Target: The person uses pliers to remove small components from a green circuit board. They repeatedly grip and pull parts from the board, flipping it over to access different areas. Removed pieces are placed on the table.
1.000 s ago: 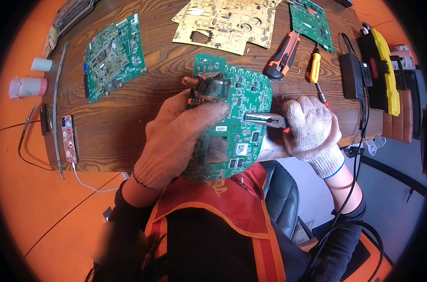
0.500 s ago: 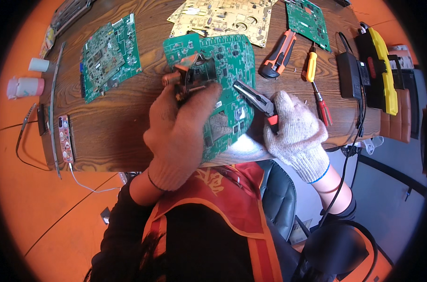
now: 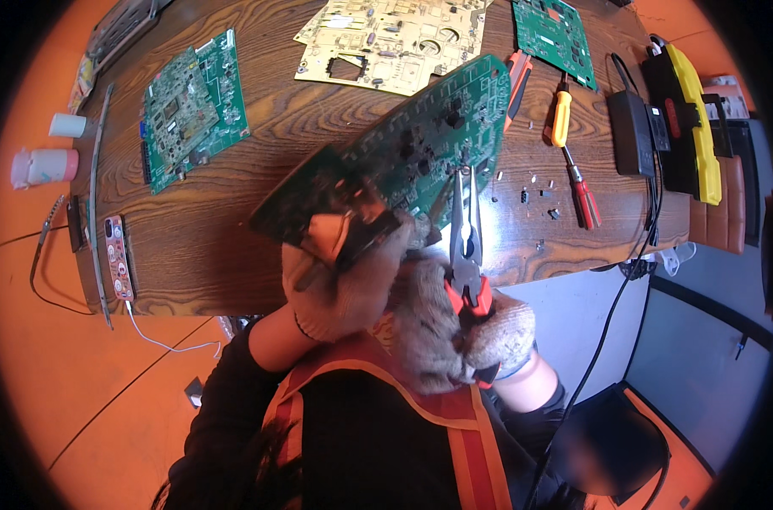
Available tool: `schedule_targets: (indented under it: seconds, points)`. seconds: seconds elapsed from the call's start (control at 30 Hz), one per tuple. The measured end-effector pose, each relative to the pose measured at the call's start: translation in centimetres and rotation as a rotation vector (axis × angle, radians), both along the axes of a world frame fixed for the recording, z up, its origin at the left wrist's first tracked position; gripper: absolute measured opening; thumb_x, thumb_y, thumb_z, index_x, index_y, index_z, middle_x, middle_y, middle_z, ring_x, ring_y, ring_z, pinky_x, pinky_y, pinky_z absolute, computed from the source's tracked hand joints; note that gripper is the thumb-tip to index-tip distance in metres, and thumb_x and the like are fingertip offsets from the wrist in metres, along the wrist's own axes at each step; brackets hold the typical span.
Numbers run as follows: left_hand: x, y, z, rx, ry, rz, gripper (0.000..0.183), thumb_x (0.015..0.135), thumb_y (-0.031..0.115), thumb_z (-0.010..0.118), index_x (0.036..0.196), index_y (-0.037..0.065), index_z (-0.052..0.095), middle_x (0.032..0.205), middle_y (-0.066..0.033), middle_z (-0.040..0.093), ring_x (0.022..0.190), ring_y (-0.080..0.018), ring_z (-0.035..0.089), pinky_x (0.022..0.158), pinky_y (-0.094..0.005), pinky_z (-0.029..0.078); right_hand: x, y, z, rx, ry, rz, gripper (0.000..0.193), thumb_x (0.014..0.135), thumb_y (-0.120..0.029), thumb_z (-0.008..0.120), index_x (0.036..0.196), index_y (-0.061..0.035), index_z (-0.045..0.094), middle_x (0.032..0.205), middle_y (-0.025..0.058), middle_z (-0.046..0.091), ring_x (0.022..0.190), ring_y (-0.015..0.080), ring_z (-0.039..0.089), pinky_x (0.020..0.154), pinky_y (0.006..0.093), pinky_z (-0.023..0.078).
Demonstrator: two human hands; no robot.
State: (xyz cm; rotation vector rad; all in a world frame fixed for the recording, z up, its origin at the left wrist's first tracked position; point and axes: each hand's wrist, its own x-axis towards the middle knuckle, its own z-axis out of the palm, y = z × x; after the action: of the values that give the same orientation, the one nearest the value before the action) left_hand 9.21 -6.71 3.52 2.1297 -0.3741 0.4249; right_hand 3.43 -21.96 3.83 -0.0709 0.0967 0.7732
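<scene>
My left hand (image 3: 344, 289) is gloved and closed round the lower left part of a green circuit board (image 3: 488, 93), which is tilted up off the table. An orange and black object (image 3: 331, 234) shows at the same fingers; I cannot make out its kind. My gloved right hand (image 3: 463, 331) grips pliers (image 3: 466, 272) with red and black handles. Their long jaws point away from me and their tips meet the board's right part, by a small component. Whether the tips pinch that component, I cannot tell. The glove partly hides the handles.
Small loose parts (image 3: 554, 213) lie right of the board, near a red-handled screwdriver (image 3: 583, 200) and a yellow-handled one (image 3: 561, 119). Further off are a utility knife (image 3: 518, 85), beige boards (image 3: 386, 51) and green boards (image 3: 556, 38). A phone (image 3: 116, 255) lies left; black cables hang right.
The board has been tilted up and turned. My right hand has moved left and nearer to me, bringing the plier tips to the board. Loose parts now show on the table.
</scene>
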Motion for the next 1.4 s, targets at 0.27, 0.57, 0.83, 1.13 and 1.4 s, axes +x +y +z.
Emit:
schedule_targets:
  seconds: [0.27,0.57,0.83,1.13,1.4]
  points:
    - [0.3,2.0,-1.3,-0.042,-0.081,-0.216,0.020,0.081,-0.001,0.073,0.099,0.002,0.067,0.099,-0.0114,0.070,0.083,-0.0171,0.068,0.071,-0.0307,0.054,-0.4,2.4,0.8,0.133,0.036,-0.108,0.041,0.071,-0.011,0.076,0.101,-0.0041,0.050,0.082,0.0137,0.055,0.075,0.0273,0.057,0.071,0.0368,0.048]
    - [-0.6,0.4,-2.6,-0.433,-0.043,-0.096,0.033,0.083,-0.005,0.067,0.115,-0.002,0.057,0.103,-0.0133,0.069,0.086,-0.0161,0.068,0.074,-0.0295,0.055,-0.7,-2.0,1.6,-0.516,-0.183,0.012,0.051,0.081,-0.009,0.068,0.128,0.0021,0.053,0.116,0.0113,0.060,0.109,0.0205,0.058,0.097,0.0317,0.044]
    - [-0.9,0.3,-0.9,-0.559,0.220,-0.106,0.022,0.082,-0.003,0.070,0.103,0.001,0.066,0.097,-0.0060,0.069,0.082,-0.0116,0.064,0.072,-0.0263,0.052,0.1,-2.2,2.9,-0.884,-0.263,0.082,0.058,0.082,-0.005,0.069,0.135,0.0043,0.048,0.127,0.0188,0.057,0.119,0.0280,0.056,0.103,0.0380,0.045]
    - [-1.2,0.1,-1.0,-0.543,0.191,-0.052,0.020,0.081,-0.002,0.074,0.099,0.002,0.068,0.094,-0.0035,0.068,0.081,-0.0103,0.061,0.072,-0.0267,0.050,0.4,-2.1,3.5,-1.202,-0.276,0.193,0.057,0.080,-0.002,0.074,0.134,0.0003,0.055,0.123,0.0155,0.063,0.087,0.0141,0.066,0.076,0.0255,0.054]
    - [-1.1,-0.1,-1.4,-0.583,0.143,-0.055,0.025,0.079,-0.004,0.074,0.102,0.001,0.067,0.095,-0.0042,0.068,0.082,-0.0113,0.062,0.072,-0.0262,0.050,0.1,-2.0,2.7,-1.532,-0.759,0.068,0.053,0.080,-0.008,0.076,0.129,-0.0014,0.059,0.122,0.0114,0.063,0.093,0.0144,0.064,0.082,0.0269,0.052]
